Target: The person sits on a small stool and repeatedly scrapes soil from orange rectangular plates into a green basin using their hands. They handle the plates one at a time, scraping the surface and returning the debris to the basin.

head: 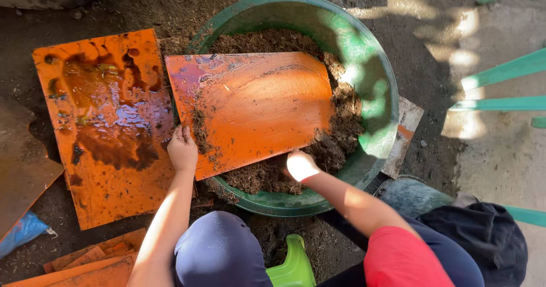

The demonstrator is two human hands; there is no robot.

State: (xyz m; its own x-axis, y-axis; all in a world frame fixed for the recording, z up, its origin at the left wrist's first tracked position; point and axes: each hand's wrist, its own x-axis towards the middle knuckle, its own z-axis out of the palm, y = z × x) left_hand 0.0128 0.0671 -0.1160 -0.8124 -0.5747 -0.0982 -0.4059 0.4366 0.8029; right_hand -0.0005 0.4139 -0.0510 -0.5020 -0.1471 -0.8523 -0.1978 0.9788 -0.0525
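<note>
Knees and a green stool [293, 267] at bottom centre, left hand [182, 149] gripping the orange sheet [259, 108] mid-frame over the green basin [372, 82], right hand [300, 165] closed in brown fibre [259, 176]: wet sheet could slip, dumping fibre over the rim.

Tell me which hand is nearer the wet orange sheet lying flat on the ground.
Left. The left hand grips the edge of the orange panel over the green basin, right beside the wet orange sheet. The right hand is farther off, in the brown fibre.
</note>
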